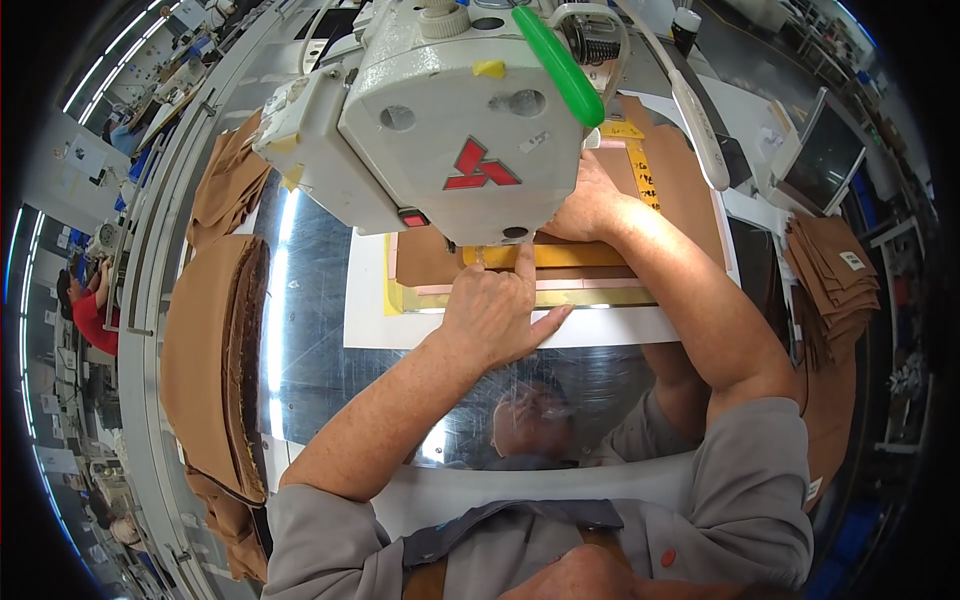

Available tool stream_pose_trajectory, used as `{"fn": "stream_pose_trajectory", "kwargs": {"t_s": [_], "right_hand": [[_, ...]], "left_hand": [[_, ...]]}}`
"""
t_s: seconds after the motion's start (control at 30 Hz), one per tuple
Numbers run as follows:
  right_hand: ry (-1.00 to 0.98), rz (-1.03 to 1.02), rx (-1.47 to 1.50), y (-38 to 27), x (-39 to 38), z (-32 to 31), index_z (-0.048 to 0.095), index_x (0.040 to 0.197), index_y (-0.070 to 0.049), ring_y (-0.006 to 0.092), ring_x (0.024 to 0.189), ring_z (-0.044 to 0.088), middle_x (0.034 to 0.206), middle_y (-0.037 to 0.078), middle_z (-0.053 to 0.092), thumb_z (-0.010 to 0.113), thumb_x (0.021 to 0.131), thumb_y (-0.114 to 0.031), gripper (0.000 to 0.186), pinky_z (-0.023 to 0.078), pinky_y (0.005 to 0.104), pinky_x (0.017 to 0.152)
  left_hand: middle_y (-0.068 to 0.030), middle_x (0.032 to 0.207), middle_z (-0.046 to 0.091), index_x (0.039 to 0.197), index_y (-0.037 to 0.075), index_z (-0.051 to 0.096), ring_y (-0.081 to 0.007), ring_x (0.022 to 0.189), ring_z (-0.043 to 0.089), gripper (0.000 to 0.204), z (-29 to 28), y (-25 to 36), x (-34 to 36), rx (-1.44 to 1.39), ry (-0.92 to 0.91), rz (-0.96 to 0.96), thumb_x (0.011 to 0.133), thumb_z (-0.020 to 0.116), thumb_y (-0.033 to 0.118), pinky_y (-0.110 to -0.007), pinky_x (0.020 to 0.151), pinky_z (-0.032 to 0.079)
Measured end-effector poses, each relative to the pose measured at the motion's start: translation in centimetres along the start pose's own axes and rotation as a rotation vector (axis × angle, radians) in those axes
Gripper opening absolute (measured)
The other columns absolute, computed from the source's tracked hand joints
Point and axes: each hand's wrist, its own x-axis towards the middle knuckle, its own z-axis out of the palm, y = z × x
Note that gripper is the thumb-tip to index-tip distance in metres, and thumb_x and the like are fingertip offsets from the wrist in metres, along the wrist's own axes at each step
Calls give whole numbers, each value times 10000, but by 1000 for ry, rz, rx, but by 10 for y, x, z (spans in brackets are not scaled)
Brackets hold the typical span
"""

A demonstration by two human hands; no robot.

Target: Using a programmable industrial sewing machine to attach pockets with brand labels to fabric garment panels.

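The left grip (490,308) is partly open, back of the hand up: its index finger reaches forward to a yellow strip (590,257), its thumb stands apart to the right, and nothing is held between them. The right grip (586,205) is further ahead, its fingers partly behind the large white machine head (420,160), so I cannot tell how open they are or what they hold. A flat brown piece (425,264) lies ahead of the left grip and spreads to the right, beyond the right grip; the strip lies over it.

The shiny table (320,370) carries all this, with a white sheet (364,300) under the work and a pale yellow border (600,297) along its near side. A thick stack of brown panels (205,350) is at left, a smaller brown pile (830,270) at right.

In the workroom around, a monitor (825,150) stands at right, and a person in red (95,318) appears small at far left.
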Motion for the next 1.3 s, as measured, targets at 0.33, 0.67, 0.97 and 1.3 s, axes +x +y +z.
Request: {"fn": "stream_pose_trajectory", "kwargs": {"t_s": [0.33, 0.67, 0.97, 1.3], "right_hand": [[15, 6, -28, 1, -2, 0, 537, 1441, -84, 331, 1430, 439, 1464, 219, 512, 563, 930, -666, 775, 300, 505, 1190], [136, -70, -65, 1, -12, 3, 565, 1417, -82, 341, 1388, 467, 1421, 199, 538, 609, 912, -630, 746, 329, 498, 1168], [246, -98, 46, -13, -34, -5, 670, 1319, -129, 239, 1256, 532, 1366, 53, 590, 538, 1032, -404, 419, 386, 445, 1073], [168, -94, -9, -19, -53, -10, 646, 1391, -181, 236, 1266, 511, 1344, 36, 596, 517, 1047, -388, 421, 383, 429, 1066]], "left_hand": [[-131, 602, 649, 1355, -205, 514, -269, 548, 670, 955, -8, 4, 2, -30, -55, -16, 940, 547, 654, -378, 629, 529], [-143, 585, 634, 1335, -198, 534, -278, 546, 656, 948, -7, 8, -10, -45, -13, 23, 928, 570, 658, -391, 606, 519], [-116, 585, 624, 1369, -180, 509, -262, 514, 613, 954, -14, 17, -29, -33, -69, 47, 919, 599, 657, -373, 588, 480], [-63, 537, 582, 1403, -32, 567, -256, 464, 546, 878, -32, 10, -47, -53, -74, -37, 884, 648, 671, -386, 560, 450]]}}
